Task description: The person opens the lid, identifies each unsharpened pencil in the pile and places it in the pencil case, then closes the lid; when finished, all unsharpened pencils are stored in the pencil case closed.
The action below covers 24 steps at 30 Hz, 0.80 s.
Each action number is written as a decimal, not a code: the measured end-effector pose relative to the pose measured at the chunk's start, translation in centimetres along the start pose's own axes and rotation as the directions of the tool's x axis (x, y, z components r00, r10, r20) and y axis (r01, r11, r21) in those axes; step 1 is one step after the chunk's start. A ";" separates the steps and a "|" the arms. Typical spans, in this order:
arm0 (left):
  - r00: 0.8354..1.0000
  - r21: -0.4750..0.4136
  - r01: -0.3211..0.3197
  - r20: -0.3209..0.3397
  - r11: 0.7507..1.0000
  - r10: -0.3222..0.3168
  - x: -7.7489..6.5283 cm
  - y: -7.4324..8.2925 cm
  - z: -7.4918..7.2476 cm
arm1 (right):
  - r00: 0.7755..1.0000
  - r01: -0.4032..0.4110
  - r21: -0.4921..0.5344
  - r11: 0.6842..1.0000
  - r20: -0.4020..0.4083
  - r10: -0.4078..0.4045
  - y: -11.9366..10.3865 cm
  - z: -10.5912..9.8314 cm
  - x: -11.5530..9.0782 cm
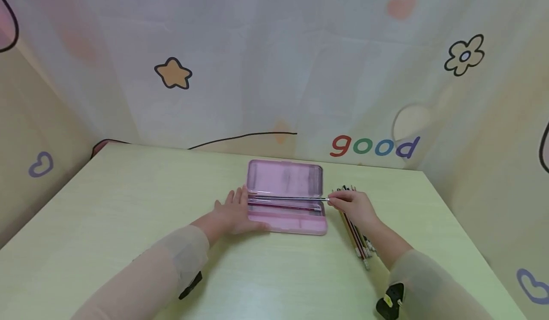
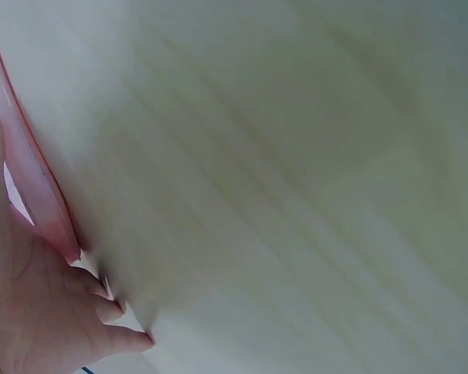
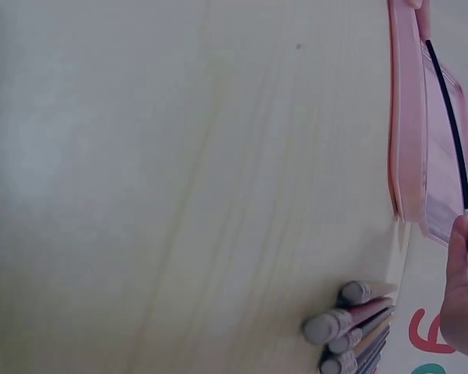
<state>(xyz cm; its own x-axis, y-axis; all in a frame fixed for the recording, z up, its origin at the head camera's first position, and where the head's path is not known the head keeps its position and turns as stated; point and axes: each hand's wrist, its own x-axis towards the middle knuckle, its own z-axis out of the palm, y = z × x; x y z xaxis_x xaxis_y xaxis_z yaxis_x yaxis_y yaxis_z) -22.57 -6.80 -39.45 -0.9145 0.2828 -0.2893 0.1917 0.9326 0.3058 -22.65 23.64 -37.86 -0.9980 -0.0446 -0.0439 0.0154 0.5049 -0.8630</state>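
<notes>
An open pink pencil case (image 1: 296,225) lies on the table, its lid (image 1: 283,177) folded back toward the wall. Its left end is steadied by my left hand (image 1: 233,215), fingers spread and thumb along the front edge. My right hand (image 1: 353,209) pinches the end of a dark pencil (image 3: 451,117), which stretches leftward over the case. Lower in the tray lies a reddish pencil (image 1: 283,206). Beneath and beside the right hand is a loose pile of pencils (image 1: 355,239), their eraser ends toward me.
The pale wood-grain table (image 1: 274,272) reaches back to a printed curtain (image 1: 279,72) with a star, a flower and the word "good". More curtain hangs on both sides. Dark straps or devices sit at both sleeves.
</notes>
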 end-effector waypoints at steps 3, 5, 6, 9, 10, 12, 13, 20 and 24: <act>1.000 -0.008 -0.005 -0.001 1.000 0.005 0.0 0.0 0.0 | 1.000 0.000 -0.012 1.000 0.010 0.000 -0.1 0.4 0.3; 1.000 -0.014 -0.007 0.000 1.000 0.007 -0.1 -0.1 0.0 | 1.000 0.003 -0.020 1.000 0.010 -0.003 -0.2 0.7 0.5; 1.000 -0.015 -0.008 0.000 1.000 0.008 0.0 -0.1 0.1 | 1.000 0.007 -0.018 1.000 0.012 -0.007 -0.2 0.9 0.6; 1.000 -0.019 -0.005 -0.006 1.000 0.005 0.0 -0.1 0.1 | 1.000 0.018 -0.031 0.999 0.006 -0.017 -0.5 1.3 0.9; 1.000 -0.015 -0.002 -0.006 1.000 0.002 0.0 -0.1 0.0 | 1.000 0.022 -0.022 1.000 0.008 -0.021 -0.6 1.4 1.0; 1.000 -0.014 0.003 -0.010 1.000 -0.003 0.0 -0.2 0.0 | 1.000 0.024 -0.023 0.999 0.011 -0.023 -0.8 1.7 1.1; 1.000 -0.015 0.003 -0.011 1.000 -0.003 0.0 -0.2 0.0 | 1.000 0.021 -0.019 1.000 0.010 -0.020 -0.8 1.9 1.1; 1.000 -0.022 0.000 -0.008 1.000 -0.001 0.1 -0.3 0.0 | 1.000 -0.020 -0.025 0.999 -0.017 0.019 -0.7 2.5 1.4; 1.000 -0.033 -0.002 -0.008 0.999 0.001 0.2 -0.3 0.0 | 0.999 -0.022 -0.042 0.999 -0.028 0.021 -0.4 2.7 1.6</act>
<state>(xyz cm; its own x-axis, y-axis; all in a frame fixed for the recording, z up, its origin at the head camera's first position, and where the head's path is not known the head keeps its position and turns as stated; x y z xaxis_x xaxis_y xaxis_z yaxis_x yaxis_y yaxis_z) -22.85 -7.04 -39.63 -0.9171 0.2822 -0.2816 0.1813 0.9243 0.3358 -24.10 21.04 -38.93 -0.9988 -0.0097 -0.0479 0.0350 0.5415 -0.8399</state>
